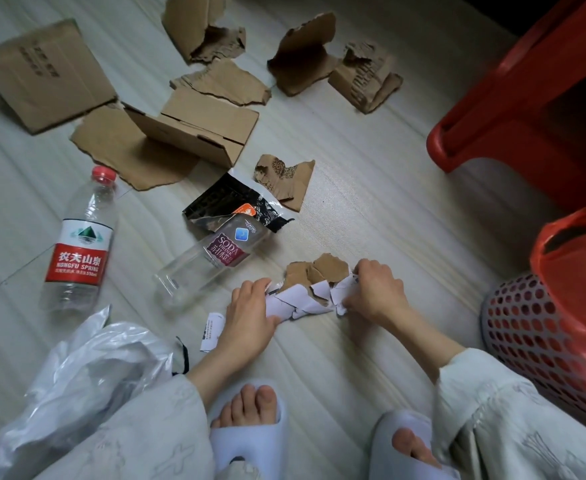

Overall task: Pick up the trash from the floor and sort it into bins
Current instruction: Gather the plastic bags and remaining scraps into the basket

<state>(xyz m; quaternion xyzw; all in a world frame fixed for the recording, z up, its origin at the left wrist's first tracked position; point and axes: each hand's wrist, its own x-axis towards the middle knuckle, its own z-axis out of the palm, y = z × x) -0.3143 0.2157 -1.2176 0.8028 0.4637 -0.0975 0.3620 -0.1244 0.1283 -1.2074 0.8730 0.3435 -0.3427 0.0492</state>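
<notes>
Torn white paper scraps point(300, 301) lying on the floor point(371, 188), near centre, overlapping small brown cardboard bits point(319, 270) just beyond. Judged light, limp, easily torn further; best gathered into a bunch and taken in a closed fist rather than by an edge. Cardboard bits judged stiffer, light, rough at torn edges

Left hand point(250, 315) at left end of the scraps, fingers curled down onto them, thumb touching the paper: grip pressed together on the paper. Right hand point(376, 289) at right end, fingers bent over crumpled paper, pinching it against the floor. Both grips closed on the scraps, nothing lifted clear as far as can be told

One printed slip point(211, 330) lying separate, just left of the left wrist

Further out: clear soda bottle point(211, 261) on its side, left of the hands, its neck hidden under a black foil wrapper point(236, 202). Water bottle point(80, 244) with red cap, far left, lying down. Both judged light, smooth, liable to roll. Larger cardboard pieces point(166, 133) scattered across the far floor. White plastic bag point(87, 372) at near left, against the sleeve

Perforated bin point(527, 327) lined with a red bag at right, near the right forearm. Red plastic stool point(527, 91) at far right

Sorting judged at an early stage: most litter yet on the floor
</notes>
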